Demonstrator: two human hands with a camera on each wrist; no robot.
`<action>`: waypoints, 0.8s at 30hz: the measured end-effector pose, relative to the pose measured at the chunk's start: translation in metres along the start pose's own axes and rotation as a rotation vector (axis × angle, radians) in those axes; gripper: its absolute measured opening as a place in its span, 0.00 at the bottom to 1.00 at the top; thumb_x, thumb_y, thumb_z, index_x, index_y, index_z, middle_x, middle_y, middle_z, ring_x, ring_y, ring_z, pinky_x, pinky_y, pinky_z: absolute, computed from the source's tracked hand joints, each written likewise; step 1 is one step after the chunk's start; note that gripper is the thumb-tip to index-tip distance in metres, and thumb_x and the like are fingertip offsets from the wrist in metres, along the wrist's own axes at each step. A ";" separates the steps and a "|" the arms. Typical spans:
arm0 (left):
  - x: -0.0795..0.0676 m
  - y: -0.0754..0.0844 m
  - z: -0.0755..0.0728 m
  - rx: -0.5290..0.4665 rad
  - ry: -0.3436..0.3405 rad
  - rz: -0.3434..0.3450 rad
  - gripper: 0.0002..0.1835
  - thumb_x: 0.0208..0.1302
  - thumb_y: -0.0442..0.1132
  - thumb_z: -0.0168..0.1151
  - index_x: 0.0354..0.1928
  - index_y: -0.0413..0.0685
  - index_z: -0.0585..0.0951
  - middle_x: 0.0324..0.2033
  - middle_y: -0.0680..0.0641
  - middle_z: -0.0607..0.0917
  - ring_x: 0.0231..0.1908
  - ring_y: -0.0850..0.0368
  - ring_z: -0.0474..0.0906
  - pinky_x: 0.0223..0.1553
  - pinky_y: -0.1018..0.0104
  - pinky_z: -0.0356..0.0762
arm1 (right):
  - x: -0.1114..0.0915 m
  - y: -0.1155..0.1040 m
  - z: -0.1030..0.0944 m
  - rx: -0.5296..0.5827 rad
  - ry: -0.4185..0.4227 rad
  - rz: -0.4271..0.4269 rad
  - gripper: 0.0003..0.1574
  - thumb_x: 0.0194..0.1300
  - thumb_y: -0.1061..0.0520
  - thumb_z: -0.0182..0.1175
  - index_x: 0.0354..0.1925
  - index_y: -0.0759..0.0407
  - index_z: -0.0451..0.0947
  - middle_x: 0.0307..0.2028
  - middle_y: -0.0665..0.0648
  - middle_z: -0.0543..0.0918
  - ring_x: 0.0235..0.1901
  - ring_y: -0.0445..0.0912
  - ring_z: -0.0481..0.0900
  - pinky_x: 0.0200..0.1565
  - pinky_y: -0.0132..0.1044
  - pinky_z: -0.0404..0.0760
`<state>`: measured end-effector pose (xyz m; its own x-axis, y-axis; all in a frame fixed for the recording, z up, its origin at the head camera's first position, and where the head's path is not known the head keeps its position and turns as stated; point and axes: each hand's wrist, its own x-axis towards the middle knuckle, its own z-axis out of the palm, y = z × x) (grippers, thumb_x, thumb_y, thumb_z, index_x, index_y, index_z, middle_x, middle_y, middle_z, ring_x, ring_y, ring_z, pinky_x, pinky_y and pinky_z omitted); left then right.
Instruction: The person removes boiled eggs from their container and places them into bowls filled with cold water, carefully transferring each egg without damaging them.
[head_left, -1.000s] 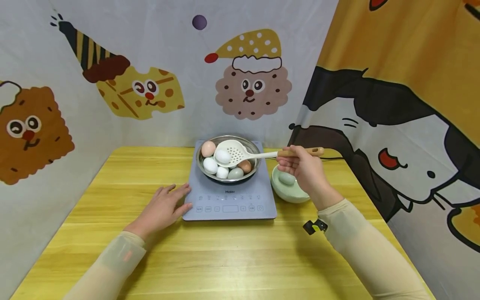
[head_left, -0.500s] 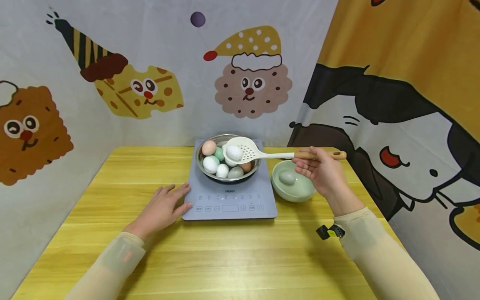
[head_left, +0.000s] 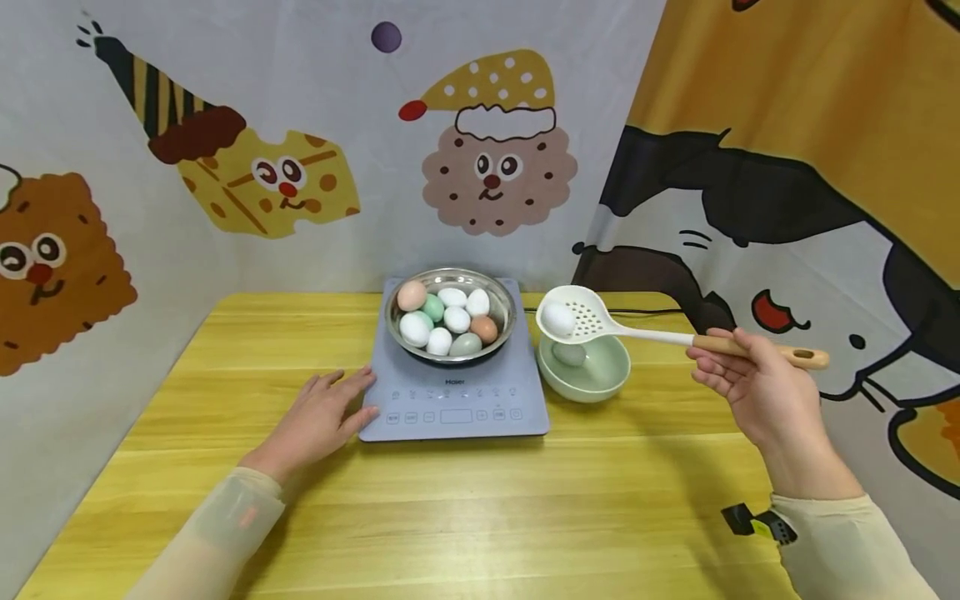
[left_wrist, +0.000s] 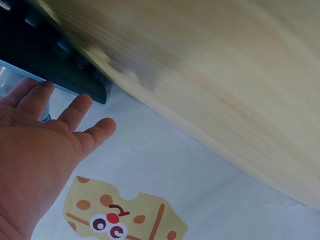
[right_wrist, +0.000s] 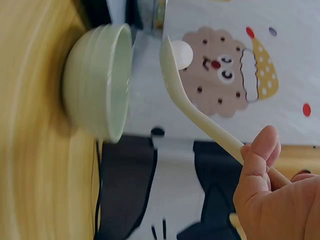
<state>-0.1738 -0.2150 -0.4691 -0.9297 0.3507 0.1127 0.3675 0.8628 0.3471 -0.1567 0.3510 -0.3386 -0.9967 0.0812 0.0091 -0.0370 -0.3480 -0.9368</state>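
My right hand (head_left: pixel 761 392) grips the wooden handle of a white slotted spoon (head_left: pixel 588 315). A white egg (head_left: pixel 558 318) lies in the spoon's bowl, held above a pale green bowl (head_left: pixel 600 379). In the right wrist view the spoon stands clear of the green bowl's rim (right_wrist: pixel 116 85). One greyish-green egg (head_left: pixel 569 354) sits inside that bowl. My left hand (head_left: pixel 318 421) rests with spread fingers at the left edge of the induction cooktop (head_left: pixel 495 400). On the cooktop a steel pan (head_left: pixel 450 275) holds several white, green, grey and brown eggs (head_left: pixel 457 319).
A wooden table (head_left: pixel 450 517) carries everything, with a cartoon-printed cloth (head_left: pixel 300 67) hanging behind and at the sides. A black cable (head_left: pixel 645 312) runs along the back, to the right of the cooktop.
My right hand has lifted the slotted spoon with the white egg out of the pan and carried it right, over the green bowl. My left hand has stayed at the cooktop's edge.
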 end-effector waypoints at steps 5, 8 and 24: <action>0.001 -0.001 0.002 -0.003 -0.007 -0.001 0.34 0.80 0.57 0.60 0.78 0.46 0.73 0.79 0.44 0.71 0.75 0.22 0.65 0.75 0.21 0.55 | -0.017 0.003 -0.024 -0.020 0.085 -0.042 0.20 0.84 0.50 0.56 0.50 0.63 0.88 0.40 0.61 0.95 0.35 0.49 0.95 0.37 0.40 0.93; 0.001 -0.002 0.002 -0.006 -0.007 -0.001 0.34 0.80 0.57 0.60 0.78 0.46 0.73 0.79 0.44 0.71 0.75 0.22 0.66 0.75 0.21 0.55 | -0.023 0.005 -0.032 -0.011 0.129 -0.041 0.18 0.83 0.51 0.58 0.50 0.63 0.88 0.40 0.61 0.95 0.35 0.50 0.95 0.37 0.41 0.93; 0.001 -0.002 0.001 -0.010 -0.006 -0.006 0.33 0.80 0.56 0.60 0.78 0.47 0.72 0.79 0.44 0.71 0.74 0.22 0.67 0.74 0.20 0.56 | -0.030 0.027 -0.019 -0.141 0.037 -0.059 0.17 0.85 0.53 0.55 0.52 0.56 0.89 0.41 0.57 0.95 0.35 0.45 0.94 0.38 0.38 0.92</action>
<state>-0.1755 -0.2157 -0.4706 -0.9319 0.3473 0.1049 0.3612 0.8615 0.3568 -0.1264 0.3570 -0.3709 -0.9896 0.1328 0.0551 -0.0821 -0.2074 -0.9748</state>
